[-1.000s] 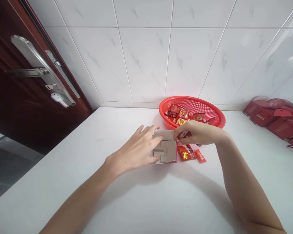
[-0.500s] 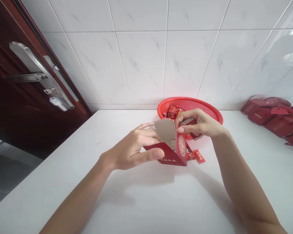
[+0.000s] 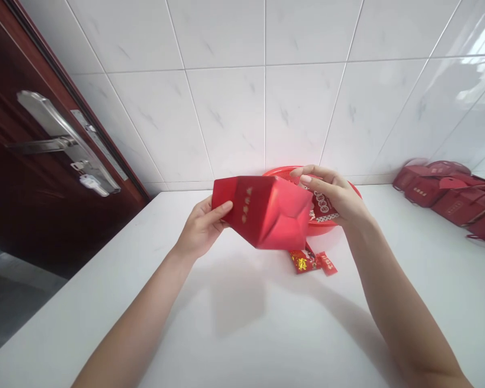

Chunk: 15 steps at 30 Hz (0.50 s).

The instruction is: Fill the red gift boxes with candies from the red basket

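A red cardboard box (image 3: 262, 213) is tilted above the table, its folded bottom facing me and to the right. My left hand (image 3: 205, 225) grips the box's left end, thumb on the near face. Just right of the box is my right hand (image 3: 333, 194), thumb and fingers apart, not visibly touching it. Behind the box and my right hand stands a red mesh basket (image 3: 323, 228); a patterned red packet (image 3: 323, 207) shows in it. Small red wrapped packets (image 3: 305, 261) lie on the table in front of the basket.
Several dark red boxes (image 3: 448, 196) are grouped on the white table (image 3: 186, 334) at the right. A tiled wall (image 3: 226, 118) rises behind. On the left is a dark door with a metal handle (image 3: 56, 143) and keys.
The box has turned so its bottom and a printed side show instead of its open inside. My left hand has closed on its left end; my right hand has come off its edge.
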Each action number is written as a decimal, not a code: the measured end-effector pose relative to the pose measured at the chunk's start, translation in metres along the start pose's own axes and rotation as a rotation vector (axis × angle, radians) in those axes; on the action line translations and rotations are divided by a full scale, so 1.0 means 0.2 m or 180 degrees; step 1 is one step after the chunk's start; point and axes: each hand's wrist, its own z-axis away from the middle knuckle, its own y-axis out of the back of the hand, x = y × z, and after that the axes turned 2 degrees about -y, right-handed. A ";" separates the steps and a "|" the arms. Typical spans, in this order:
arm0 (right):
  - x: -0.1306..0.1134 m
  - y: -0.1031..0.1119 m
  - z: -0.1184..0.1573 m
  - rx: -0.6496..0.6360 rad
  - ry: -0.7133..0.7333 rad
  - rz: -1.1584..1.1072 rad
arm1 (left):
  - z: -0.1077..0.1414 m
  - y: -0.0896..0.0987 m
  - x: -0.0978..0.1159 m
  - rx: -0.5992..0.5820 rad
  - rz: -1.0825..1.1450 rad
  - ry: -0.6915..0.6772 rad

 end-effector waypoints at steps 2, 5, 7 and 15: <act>-0.01 -0.01 0.01 -0.0107 -0.0002 0.0242 | -0.03 0.01 -0.02 0.0165 0.0311 0.0144; -0.02 -0.04 0.03 -0.0257 0.0106 0.0629 | -0.05 0.02 -0.04 0.0270 0.0616 0.0340; -0.04 -0.05 0.04 -0.0340 0.0178 0.0735 | -0.06 0.02 -0.06 0.0344 0.0701 0.0406; -0.04 -0.05 0.04 -0.0007 0.0059 0.1229 | -0.06 0.08 -0.02 0.0465 -0.0154 -0.0177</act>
